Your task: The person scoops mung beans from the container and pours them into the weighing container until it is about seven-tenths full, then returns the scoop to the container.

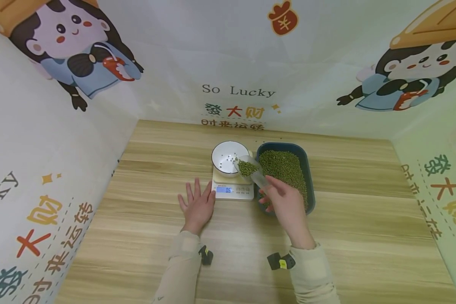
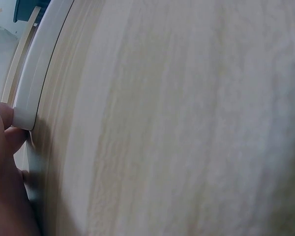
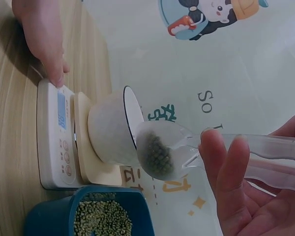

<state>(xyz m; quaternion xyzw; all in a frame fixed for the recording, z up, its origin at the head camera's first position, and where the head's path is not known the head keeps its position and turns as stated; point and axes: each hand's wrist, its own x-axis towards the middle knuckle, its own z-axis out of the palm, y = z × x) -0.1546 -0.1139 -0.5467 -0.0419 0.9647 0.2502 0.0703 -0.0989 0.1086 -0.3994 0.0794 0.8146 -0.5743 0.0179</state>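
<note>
My right hand (image 1: 289,204) grips the handle of a clear plastic scoop (image 3: 187,152) loaded with green mung beans (image 1: 247,168). The scoop's mouth hangs at the right rim of a white bowl (image 1: 224,164) with a dark edge. A few beans lie in the bowl, which stands on a white kitchen scale (image 1: 233,195); its lit display shows about 0.6. My left hand (image 1: 198,209) lies on the table with fingers spread, its thumb touching the scale's left front corner, as the left wrist view also shows. A dark blue tub (image 1: 311,198) of mung beans is under my right hand.
The wood-grain table (image 1: 156,169) is bordered behind and at both sides by printed cloth walls (image 1: 167,63). The tub stands close against the scale's right side. Several stray beans lie on the table behind the scale and tub.
</note>
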